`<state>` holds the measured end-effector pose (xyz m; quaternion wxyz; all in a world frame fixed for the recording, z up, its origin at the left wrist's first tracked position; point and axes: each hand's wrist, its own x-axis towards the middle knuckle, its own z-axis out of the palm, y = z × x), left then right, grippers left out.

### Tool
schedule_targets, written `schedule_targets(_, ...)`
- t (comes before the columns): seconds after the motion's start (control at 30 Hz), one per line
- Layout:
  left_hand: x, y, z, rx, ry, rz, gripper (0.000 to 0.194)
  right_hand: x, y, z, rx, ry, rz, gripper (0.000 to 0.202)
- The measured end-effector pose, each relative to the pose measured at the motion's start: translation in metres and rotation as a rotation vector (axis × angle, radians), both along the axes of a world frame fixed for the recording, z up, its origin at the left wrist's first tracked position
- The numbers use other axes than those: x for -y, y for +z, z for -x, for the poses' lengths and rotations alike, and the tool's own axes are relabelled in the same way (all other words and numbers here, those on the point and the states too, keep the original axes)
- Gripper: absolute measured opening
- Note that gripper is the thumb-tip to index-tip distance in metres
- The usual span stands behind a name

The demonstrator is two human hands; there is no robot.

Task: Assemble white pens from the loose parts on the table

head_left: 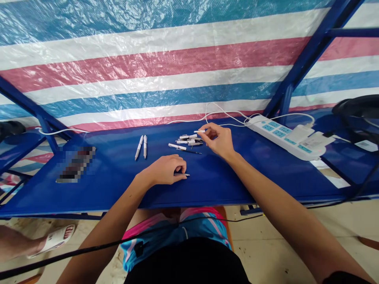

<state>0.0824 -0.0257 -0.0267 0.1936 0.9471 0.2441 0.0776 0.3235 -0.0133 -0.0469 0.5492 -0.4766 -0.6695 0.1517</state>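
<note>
My left hand [168,169] rests low over the blue table, its fingers curled round a slim pen part [186,174]; only a pale, shiny end shows, and the palm hides the rest. Between thumb and forefinger of my right hand [218,138] is a short white pen part [199,131], held above the table. Just left of that hand lies a loose group of white pen parts [188,138]. Nearer to me are a white pen barrel [177,146] and a thin dark refill [194,152]. Two white pens [139,148] lie side by side farther left.
A white power strip [278,134] with plugged-in adapters and cables lies at the right. At the left is a blurred-out dark object [76,165]. Blue metal bars [299,59] and a striped plastic sheet [160,59] stand behind the table. Another person's foot [56,238] shows lower left.
</note>
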Motion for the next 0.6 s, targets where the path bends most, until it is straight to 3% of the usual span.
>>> schedule_targets(0.2,-0.018,0.003,-0.022,0.042,0.026,-0.119,0.02,0.0,-0.002,0.001,0.021,0.001,-0.01,0.025)
schedule_targets(0.4,-0.047,-0.004,-0.054,0.086,0.024,-0.273,0.014,-0.001,-0.002,-0.001,-0.004,-0.004,0.004,0.028)
schedule_targets(0.6,-0.057,-0.01,-0.066,0.02,0.049,-0.317,0.011,-0.002,-0.003,-0.002,0.009,0.018,0.023,0.028)
